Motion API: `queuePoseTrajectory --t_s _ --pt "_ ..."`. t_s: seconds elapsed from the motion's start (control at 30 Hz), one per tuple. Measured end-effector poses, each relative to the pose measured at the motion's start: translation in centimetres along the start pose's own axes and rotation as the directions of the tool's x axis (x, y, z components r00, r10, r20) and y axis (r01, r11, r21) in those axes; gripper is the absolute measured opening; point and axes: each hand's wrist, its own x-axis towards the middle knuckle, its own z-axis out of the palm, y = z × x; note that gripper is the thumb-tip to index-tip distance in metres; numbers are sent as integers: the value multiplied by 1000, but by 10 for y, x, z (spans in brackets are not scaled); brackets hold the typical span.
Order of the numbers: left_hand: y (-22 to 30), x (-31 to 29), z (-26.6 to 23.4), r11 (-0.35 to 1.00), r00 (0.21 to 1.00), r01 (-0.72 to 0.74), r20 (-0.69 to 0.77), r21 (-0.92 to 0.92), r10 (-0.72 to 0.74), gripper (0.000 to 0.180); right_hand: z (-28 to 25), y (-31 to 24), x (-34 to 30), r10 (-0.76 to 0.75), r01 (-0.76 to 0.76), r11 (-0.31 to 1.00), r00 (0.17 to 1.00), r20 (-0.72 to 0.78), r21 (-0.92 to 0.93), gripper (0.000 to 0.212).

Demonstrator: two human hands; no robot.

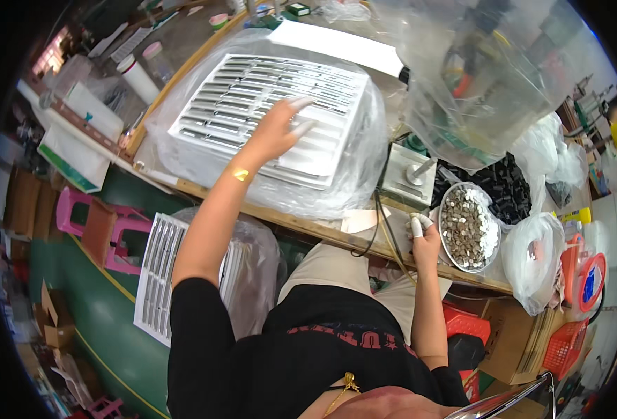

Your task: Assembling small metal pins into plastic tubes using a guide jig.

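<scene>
My left hand is stretched over a white tray lined with rows of shiny silver strips. Its fingers are apart, with white covers on the tips, and I see nothing between them. The tray rests on clear plastic wrap on the bench. At the bench's front edge, my right hand has its covered fingertips pressed together. Whatever they hold, if anything, is too small to make out. Beside that hand stands a round bowl of small metal pieces. A small press-like metal fixture sits just behind it.
Black plastic pieces lie heaped behind the bowl. A large clear plastic bag covers equipment at the back right. Dark cables hang over the bench edge. Below left are more slotted white trays and a pink stool.
</scene>
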Motion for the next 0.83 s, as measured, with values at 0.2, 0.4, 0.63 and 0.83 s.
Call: queuePoseTrajectory --t_s 0.2,0.4,0.63,0.83 --pt "-61 118 82 859 899 -235 438 455 14 39 -22 -10 -20 -124 125 992 992 17 -34 17" --pt "-73 130 66 861 839 -384 515 333 175 32 -76 -60 44 -319 271 902 943 -95 -335 17" --pt "-35 135 62 942 816 -82 565 326 -125 22 -68 -34 181 -460 450 529 864 203 -720 23" --pt "-47 124 50 905 771 -38 588 424 -243 21 -45 -3 215 -304 375 568 923 236 -732 30"
